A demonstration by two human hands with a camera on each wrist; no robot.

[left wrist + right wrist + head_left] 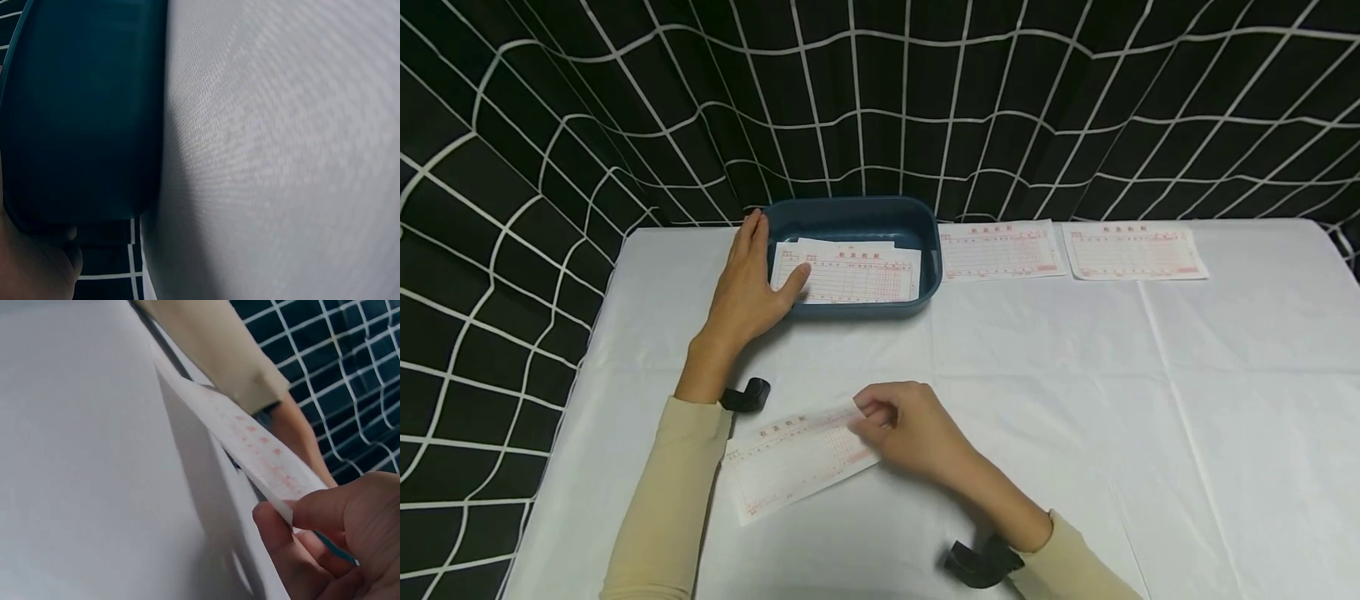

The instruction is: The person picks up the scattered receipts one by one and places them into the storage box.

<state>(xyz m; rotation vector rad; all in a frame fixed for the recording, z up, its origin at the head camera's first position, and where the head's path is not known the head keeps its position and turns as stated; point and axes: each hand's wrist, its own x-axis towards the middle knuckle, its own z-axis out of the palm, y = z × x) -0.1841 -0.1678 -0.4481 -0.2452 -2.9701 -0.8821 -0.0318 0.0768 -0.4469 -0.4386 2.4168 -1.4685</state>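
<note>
At the back of the table, my left hand (747,283) holds the left end of a dark blue plastic bin (865,312). Its thumb reaches over the rim onto printed receipt slips (850,279) lying inside, while its fingers run along the outer wall. The left wrist view shows the bin's side (81,112) close up, with part of the left hand (37,262) at its end. Nearer the front, my right hand (917,429) pinches the right end of a white receipt slip (801,462) with red print. Seen from the right wrist, the slip (250,440) slants between thumb and fingertips, raised over the cloth.
Right of the bin lie two more groups of receipt slips, one beside it (1000,252) and one farther right (1135,252). A white cloth (1060,400) covers the table. Black curtain with white netting (880,108) stands close behind the bin and along the left side.
</note>
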